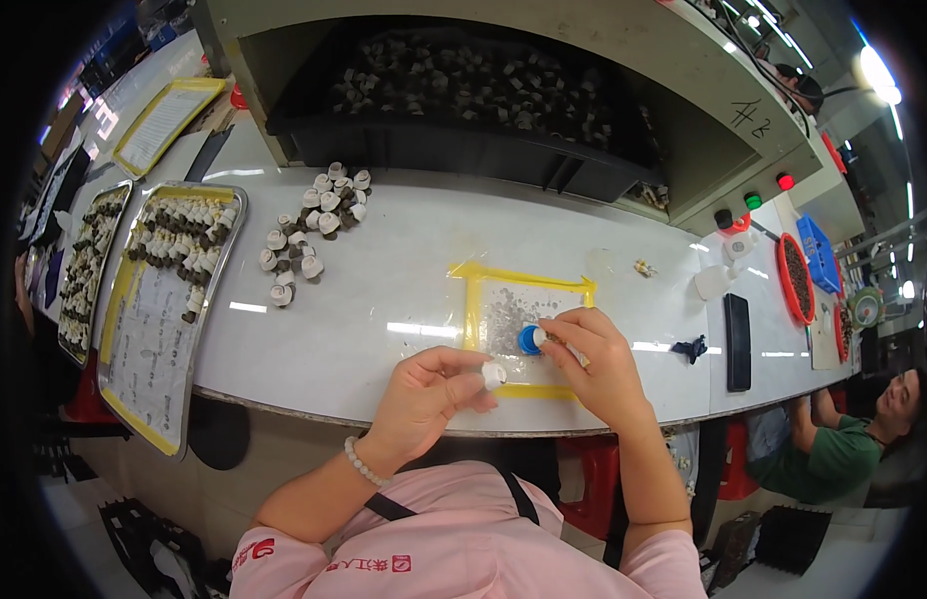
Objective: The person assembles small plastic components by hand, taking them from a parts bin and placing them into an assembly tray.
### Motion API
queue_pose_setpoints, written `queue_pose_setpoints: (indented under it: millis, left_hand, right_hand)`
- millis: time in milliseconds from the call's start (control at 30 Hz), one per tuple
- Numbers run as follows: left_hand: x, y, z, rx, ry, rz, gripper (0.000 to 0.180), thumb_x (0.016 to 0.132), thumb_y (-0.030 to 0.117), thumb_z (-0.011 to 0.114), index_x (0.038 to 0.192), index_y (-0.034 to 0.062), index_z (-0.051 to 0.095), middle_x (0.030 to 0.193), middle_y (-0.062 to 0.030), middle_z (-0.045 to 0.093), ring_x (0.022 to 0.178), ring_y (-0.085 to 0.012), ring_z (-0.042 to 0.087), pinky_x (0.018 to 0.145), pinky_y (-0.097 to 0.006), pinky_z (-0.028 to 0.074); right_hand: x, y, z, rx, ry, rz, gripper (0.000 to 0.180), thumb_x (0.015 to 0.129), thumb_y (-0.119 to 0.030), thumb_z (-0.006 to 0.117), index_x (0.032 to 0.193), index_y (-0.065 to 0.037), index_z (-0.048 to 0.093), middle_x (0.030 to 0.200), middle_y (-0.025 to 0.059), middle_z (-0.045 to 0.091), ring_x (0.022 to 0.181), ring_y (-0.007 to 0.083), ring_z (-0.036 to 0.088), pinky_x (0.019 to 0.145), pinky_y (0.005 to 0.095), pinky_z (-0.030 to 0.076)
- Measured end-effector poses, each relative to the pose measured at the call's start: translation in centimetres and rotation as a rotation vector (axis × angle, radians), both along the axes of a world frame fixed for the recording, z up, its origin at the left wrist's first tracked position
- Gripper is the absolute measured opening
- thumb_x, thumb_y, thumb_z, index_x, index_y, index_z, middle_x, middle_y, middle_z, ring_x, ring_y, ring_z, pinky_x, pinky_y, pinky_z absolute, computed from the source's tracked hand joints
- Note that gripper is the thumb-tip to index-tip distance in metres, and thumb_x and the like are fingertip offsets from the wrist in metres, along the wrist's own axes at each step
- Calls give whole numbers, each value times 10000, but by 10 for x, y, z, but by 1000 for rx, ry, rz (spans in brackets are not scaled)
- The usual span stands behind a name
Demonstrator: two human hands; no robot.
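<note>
My left hand [434, 394] pinches a small white cup-shaped part [494, 375] between thumb and fingertips, just above the table's near edge. To its right, my right hand [598, 364] is closed on another small white part [540, 337], its end against a blue round cap-like piece [528, 340]. Whether that blue piece is held or rests on the table is hard to tell. Beneath both hands lies a pale sheet [533, 299] framed in yellow tape [470, 309], with grey smudges on it. A loose group of white parts with dark ends [329, 200] stands farther left.
A black bin [434, 145] heaped with similar parts sits under the shelf at the back. Metal trays [189, 399] with rows of parts stand left. On the right are a dark flat oblong object [738, 344], a red bowl [795, 280] and a seated person [833, 449].
</note>
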State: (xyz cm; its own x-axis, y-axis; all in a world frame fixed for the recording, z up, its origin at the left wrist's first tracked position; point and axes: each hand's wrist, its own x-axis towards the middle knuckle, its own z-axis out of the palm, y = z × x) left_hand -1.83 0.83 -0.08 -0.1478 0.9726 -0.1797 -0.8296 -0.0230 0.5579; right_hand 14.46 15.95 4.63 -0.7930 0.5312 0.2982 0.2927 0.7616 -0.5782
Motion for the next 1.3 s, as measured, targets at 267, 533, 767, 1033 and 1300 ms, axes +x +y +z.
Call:
queue_pose_setpoints:
  millis: [267, 533, 767, 1033, 1300]
  left_hand:
    - [9, 3, -6, 5, 102, 107, 203, 887, -26, 544, 1085, -40, 588, 981, -154, 646, 816, -231, 652, 741, -347, 556]
    - [10, 4, -7, -14, 177, 107, 204, 870, -37, 567, 1071, -33, 606, 995, -154, 649, 848, -215, 642, 737, -329, 551]
    - [10, 5, -2, -9, 137, 117, 213, 845, -21, 614, 1057, -19, 626, 913, -104, 663, 765, -152, 632, 731, -266, 524]
    - [9, 5, -4, 10, 146, 110, 215, 841, -19, 621, 1056, -19, 621, 911, -104, 662, 779, -155, 637, 726, -265, 527]
    - [9, 4, -2, 4, 168, 90, 217, 844, -41, 603, 1061, -23, 609, 1009, -151, 644, 887, -201, 632, 737, -324, 552]
  right_hand:
    - [3, -8, -7, -425, 161, -96, 231, 786, -28, 659, 1015, 2, 655, 902, 112, 625, 794, 210, 612, 725, 272, 478]
    - [-1, -7, -5, 35, 97, -80, 202, 749, -28, 678, 949, -4, 659, 870, 102, 616, 783, 254, 591, 685, 332, 476]
    - [-1, -5, -1, 244, -3, -69, 207, 715, -50, 695, 918, -44, 658, 844, 66, 610, 769, 248, 571, 677, 353, 444]
    - [-1, -4, -3, 208, -4, -47, 205, 716, -23, 689, 918, -21, 661, 830, 84, 606, 757, 260, 574, 680, 350, 458]
    - [5, -20, -1, -540, 314, -51, 247, 791, 4, 663, 1038, 13, 658, 919, 101, 627, 858, 176, 586, 775, 264, 451]
